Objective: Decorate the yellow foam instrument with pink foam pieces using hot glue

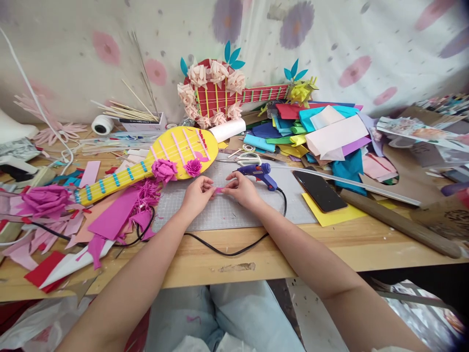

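Fingers of both hands pinch pink foam scrap over mat; glue gun just beside.

Open room: the grey cutting mat lies bare near the counter edge.
Left: the yellow paper guitar and pink scraps block.
Far right: the glue gun just beside, its black cord looping across the near edge.
Right: the phone and wooden stick lie in the way.

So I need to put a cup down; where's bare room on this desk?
Bare patches: the grey cutting mat near the hands, and the wooden edge in front of the phone. Foam scraps crowd the left, paper sheets the right.
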The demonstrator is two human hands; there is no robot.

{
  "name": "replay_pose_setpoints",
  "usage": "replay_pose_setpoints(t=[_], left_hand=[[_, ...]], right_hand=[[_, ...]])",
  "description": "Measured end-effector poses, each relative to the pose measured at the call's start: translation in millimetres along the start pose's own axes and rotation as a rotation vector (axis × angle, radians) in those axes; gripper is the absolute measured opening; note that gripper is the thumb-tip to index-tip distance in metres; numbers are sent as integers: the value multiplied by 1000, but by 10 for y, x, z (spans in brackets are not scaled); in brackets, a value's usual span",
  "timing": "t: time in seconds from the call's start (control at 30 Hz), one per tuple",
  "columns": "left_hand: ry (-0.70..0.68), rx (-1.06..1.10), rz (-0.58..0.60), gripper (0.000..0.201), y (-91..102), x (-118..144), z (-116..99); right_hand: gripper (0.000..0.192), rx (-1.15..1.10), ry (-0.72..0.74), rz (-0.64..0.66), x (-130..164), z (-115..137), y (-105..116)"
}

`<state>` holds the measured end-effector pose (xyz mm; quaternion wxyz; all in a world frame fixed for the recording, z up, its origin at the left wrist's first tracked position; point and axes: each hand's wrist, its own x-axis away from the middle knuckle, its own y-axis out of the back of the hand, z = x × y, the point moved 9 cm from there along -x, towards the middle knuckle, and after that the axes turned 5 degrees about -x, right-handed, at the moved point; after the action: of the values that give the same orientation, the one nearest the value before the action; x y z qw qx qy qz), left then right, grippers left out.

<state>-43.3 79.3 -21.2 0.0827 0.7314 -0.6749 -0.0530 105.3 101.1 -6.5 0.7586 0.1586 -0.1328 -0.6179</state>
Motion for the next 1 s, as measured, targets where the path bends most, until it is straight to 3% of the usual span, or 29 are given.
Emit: replay_pose_setpoints(t=[0.23, 0.4, 0.5, 0.57, 0.63, 0.67, 0.73, 0.83, 1.0], left_hand=[[82, 36, -41, 16, 17, 11, 31], [129, 94, -44, 20, 24, 25, 33], [128, 94, -48, 23, 30, 27, 25], [126, 85, -45, 23, 26, 31, 19], [125, 76, -45, 23, 23, 36, 15], [122, 72, -46, 24, 23, 38, 11], [117, 63, -47, 26, 24, 39, 7], [125, 57, -51, 26, 30, 35, 21], [166, 63, -64, 22, 45, 24, 58]], right_hand=[[16, 371, 160, -45, 44, 202, 120], [17, 642, 259, -30, 148, 378, 257], [11, 709, 179, 42, 197, 316, 508], [5, 755, 23, 146, 211, 140, 727], [29, 802, -138, 216, 209, -64, 963], [35, 819, -161, 146, 173, -96, 1111], [40, 792, -87, -5, 73, -73, 1272], [37, 565, 66, -25, -72, -70, 1114], [37, 225, 19, -105, -141, -186, 914]])
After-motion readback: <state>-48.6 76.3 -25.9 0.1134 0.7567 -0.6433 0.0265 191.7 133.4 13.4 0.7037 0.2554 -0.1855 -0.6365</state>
